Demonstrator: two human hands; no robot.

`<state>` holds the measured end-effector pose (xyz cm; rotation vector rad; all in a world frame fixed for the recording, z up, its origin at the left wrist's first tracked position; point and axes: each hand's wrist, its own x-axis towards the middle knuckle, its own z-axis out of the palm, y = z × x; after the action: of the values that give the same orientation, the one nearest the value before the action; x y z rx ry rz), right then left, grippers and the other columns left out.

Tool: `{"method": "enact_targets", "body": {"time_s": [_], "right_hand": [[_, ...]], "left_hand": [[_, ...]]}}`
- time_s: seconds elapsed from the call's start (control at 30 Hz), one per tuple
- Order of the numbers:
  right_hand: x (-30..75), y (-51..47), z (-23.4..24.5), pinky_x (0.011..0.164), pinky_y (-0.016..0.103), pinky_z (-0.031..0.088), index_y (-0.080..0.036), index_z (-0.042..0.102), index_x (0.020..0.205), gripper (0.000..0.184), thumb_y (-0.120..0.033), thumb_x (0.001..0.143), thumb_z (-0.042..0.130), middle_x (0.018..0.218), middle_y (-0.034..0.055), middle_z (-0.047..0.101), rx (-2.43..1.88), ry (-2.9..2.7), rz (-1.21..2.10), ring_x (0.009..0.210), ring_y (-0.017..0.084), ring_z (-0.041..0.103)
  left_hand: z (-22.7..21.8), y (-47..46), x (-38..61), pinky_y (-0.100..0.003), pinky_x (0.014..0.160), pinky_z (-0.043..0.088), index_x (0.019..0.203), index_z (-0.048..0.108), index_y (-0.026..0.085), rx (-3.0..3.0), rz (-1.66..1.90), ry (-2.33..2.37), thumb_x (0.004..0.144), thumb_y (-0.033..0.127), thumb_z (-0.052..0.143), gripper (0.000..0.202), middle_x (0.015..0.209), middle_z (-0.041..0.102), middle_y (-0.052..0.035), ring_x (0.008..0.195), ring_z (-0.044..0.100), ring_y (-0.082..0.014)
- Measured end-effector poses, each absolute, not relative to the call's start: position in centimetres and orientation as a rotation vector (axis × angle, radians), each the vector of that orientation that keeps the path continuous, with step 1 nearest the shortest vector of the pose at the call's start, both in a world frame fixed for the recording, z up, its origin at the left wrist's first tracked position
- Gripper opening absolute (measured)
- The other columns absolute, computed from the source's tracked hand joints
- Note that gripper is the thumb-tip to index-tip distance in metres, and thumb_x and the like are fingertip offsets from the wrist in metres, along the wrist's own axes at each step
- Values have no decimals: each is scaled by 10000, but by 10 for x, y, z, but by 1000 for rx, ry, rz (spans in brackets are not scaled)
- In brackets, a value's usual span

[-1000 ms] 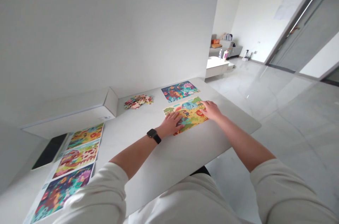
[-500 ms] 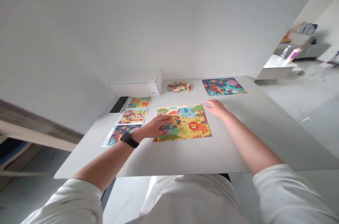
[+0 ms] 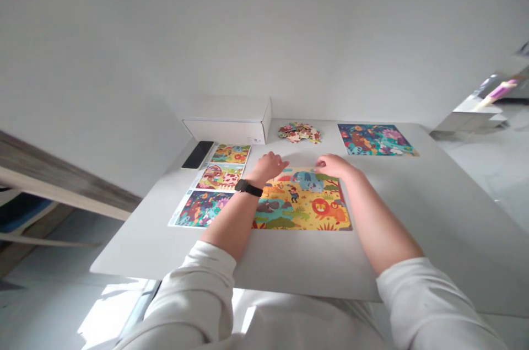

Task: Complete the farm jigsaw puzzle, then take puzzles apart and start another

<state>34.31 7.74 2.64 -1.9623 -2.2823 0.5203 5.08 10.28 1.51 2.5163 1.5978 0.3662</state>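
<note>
A jigsaw puzzle (image 3: 301, 212) with a yellow savanna picture of lions, elephants and a hippo lies flat before me, its pieces joined. At its upper left edge is my left hand (image 3: 269, 167), fingers apart and reaching forward, with a black watch (image 3: 248, 188) on the wrist. My right hand (image 3: 334, 166) rests at the upper right edge, fingers loosely bent with the tips by the border; nothing shows in it. My left forearm hides the puzzle's left side.
Behind the hands lies a pile of loose puzzle pieces (image 3: 300, 133). A dark forest puzzle (image 3: 377, 139) is at the back right. On the left are a sheet with three pictures (image 3: 220, 176), a phone (image 3: 198, 155) and a white box (image 3: 225, 130), all on the white table (image 3: 397, 201).
My left hand has moved off the hippo area to the puzzle's far edge. My right hand has come in from the right side to that same edge. The view has shifted left.
</note>
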Motion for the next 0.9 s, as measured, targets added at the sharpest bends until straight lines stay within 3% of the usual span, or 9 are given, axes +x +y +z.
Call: {"method": "enact_targets", "body": {"time_s": [0.2, 0.4, 0.6, 0.73, 0.9], "right_hand": [[353, 82, 18, 731, 275, 505, -237, 810, 957, 262, -477, 852, 827, 948, 38, 795, -1901, -2257, 689, 846, 202, 718], [362, 79, 17, 781, 292, 543, -226, 750, 970, 204, -361, 840, 832, 1015, 45, 805, -1810, -2192, 886, 891, 208, 722], [365, 73, 32, 782, 292, 571, -207, 740, 1215, 441, -403, 839, 860, 1096, 87, 816, -1760, -2143, 1088, 916, 223, 747], [364, 67, 50, 858, 311, 559, -222, 804, 1093, 321, -442, 861, 829, 1089, 73, 833, -1724, -2258, 1053, 975, 243, 747], [374, 60, 69, 829, 317, 547, -221, 808, 1076, 340, -494, 873, 797, 1044, 64, 834, -1767, -2227, 979, 942, 246, 741]], "left_hand": [[14, 102, 55, -336, 876, 543, 1030, 785, 194, 2491, 226, 1584, 1080, 492, 542, 388, 1042, 769, -123, 982, 738, -260], [26, 100, 54, -307, 804, 524, 911, 777, 208, 2470, 237, 1456, 1004, 503, 646, 336, 971, 769, -93, 898, 722, -235], [47, 98, 38, -254, 667, 482, 1065, 747, 251, 2330, 165, 1281, 933, 480, 726, 265, 920, 794, -7, 794, 712, -184], [54, 99, 34, -240, 737, 498, 1080, 770, 252, 2340, 178, 1205, 932, 343, 714, 182, 971, 814, -3, 869, 738, -180], [64, 89, 45, -260, 743, 503, 1168, 782, 248, 2347, 342, 1200, 990, 315, 633, 241, 940, 811, -13, 838, 726, -186]]}}
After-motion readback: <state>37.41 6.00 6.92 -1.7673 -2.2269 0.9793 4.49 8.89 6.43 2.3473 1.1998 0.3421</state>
